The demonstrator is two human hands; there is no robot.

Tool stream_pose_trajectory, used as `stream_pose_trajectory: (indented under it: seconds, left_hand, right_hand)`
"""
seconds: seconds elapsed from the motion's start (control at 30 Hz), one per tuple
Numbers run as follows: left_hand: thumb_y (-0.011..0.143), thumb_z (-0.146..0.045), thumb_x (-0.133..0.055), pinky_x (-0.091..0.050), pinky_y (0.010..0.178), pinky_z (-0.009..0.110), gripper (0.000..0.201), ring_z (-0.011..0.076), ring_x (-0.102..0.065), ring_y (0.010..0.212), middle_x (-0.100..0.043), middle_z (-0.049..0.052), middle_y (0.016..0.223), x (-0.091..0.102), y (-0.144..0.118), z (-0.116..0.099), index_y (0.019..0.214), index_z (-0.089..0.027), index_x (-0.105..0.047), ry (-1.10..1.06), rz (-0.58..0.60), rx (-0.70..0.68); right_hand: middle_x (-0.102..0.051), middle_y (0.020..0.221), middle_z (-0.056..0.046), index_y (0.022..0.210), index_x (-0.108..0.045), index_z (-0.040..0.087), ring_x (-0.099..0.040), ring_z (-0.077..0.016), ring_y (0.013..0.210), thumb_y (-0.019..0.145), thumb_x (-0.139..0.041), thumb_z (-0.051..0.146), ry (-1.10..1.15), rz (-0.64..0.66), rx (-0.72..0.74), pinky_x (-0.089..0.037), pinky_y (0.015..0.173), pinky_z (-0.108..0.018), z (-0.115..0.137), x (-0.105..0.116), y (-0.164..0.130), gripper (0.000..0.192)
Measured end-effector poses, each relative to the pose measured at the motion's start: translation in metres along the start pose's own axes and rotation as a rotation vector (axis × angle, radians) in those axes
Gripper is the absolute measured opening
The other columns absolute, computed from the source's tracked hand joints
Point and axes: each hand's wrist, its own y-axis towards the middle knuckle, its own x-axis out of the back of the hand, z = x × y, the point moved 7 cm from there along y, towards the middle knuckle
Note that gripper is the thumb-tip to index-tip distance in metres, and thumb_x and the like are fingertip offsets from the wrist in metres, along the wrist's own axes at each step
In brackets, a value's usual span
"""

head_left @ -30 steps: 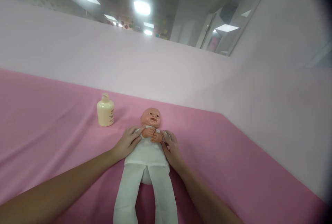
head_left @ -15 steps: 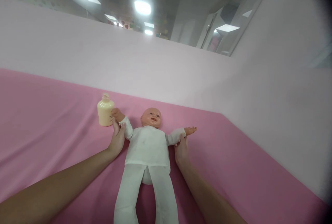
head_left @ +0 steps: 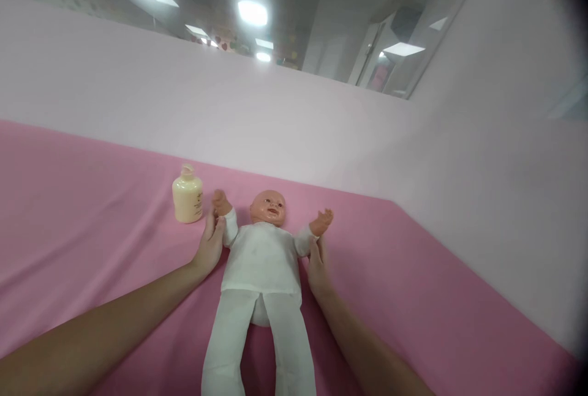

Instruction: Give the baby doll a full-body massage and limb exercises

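A baby doll in a white top and white trousers lies on its back on a pink sheet, head toward the wall. My left hand is closed around the doll's arm on the left side, near the cuff. On the other side my right hand grips the opposite sleeve near the wrist, its fingers partly hidden behind the arm. Both doll hands are raised and bent inward beside the head. The lower ends of its legs run out of the picture at the bottom.
A cream-coloured pump bottle stands upright on the sheet, just left of the doll's hand. Behind the sheet rises a pale wall with a mirror or glass pane above it. The wall turns a corner at the right.
Both doll arms have moved inward and up toward its head, with my hands holding them. The left-side doll hand now stands apart from the bottle it overlapped before.
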Motion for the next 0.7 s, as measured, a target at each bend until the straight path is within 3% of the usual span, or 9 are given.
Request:
stream_pose_trajectory:
  seconds: [0.17, 0.23, 0.33, 0.53, 0.7]
  left_hand:
    - [0.098, -0.046, -0.039, -0.032, 0.113, 0.046, 0.046, 0.0259, -0.046, 0.131, -0.055, 0.006, 0.139, -0.027, -0.008, -0.014, 0.139, -0.027, -0.048, 0.247, 0.302, -0.143]
    - [0.097, -0.043, -0.041, -0.033, 0.111, 0.048, 0.042, 0.0263, -0.048, 0.125, -0.059, 0.006, 0.132, -0.034, -0.013, -0.017, 0.134, -0.028, -0.054, 0.354, 0.381, -0.210]
    - [0.098, -0.038, -0.040, -0.033, 0.110, 0.048, 0.039, 0.0256, -0.048, 0.124, -0.059, 0.006, 0.131, -0.035, -0.015, -0.019, 0.134, -0.029, -0.052, 0.381, 0.378, -0.242]
    - [0.095, -0.041, -0.047, -0.040, 0.102, 0.041, 0.034, 0.0232, -0.052, 0.117, -0.057, 0.008, 0.125, -0.027, -0.012, -0.011, 0.124, -0.024, -0.049, 0.241, 0.263, -0.138]
    - [0.094, -0.039, -0.049, -0.041, 0.101, 0.040, 0.025, 0.0209, -0.054, 0.113, -0.057, 0.008, 0.122, -0.027, -0.013, -0.006, 0.112, -0.023, -0.046, 0.134, 0.265, -0.115]
  right_hand:
    - [-0.049, 0.144, -0.007, 0.143, -0.040, 0.029, -0.042, -0.0247, 0.135, 0.095, -0.046, 0.046, -0.198, 0.295, 0.103, -0.032, 0.116, -0.047, 0.015, -0.023, -0.010, 0.051]
    - [-0.047, 0.144, -0.007, 0.142, -0.041, 0.028, -0.039, -0.0251, 0.136, 0.095, -0.046, 0.043, -0.266, 0.346, 0.147, -0.030, 0.116, -0.048, 0.017, -0.026, -0.011, 0.050]
    - [-0.048, 0.143, -0.007, 0.142, -0.040, 0.028, -0.040, -0.0245, 0.135, 0.096, -0.045, 0.040, -0.293, 0.349, 0.173, -0.031, 0.115, -0.048, 0.017, -0.027, -0.010, 0.048]
    - [-0.048, 0.143, -0.006, 0.142, -0.039, 0.029, -0.042, -0.0242, 0.133, 0.096, -0.044, 0.039, -0.302, 0.337, 0.188, -0.034, 0.113, -0.045, 0.018, -0.027, -0.011, 0.048]
    - [-0.047, 0.144, -0.006, 0.142, -0.039, 0.029, -0.042, -0.0239, 0.134, 0.096, -0.044, 0.037, -0.311, 0.339, 0.187, -0.033, 0.114, -0.045, 0.020, -0.027, -0.012, 0.047]
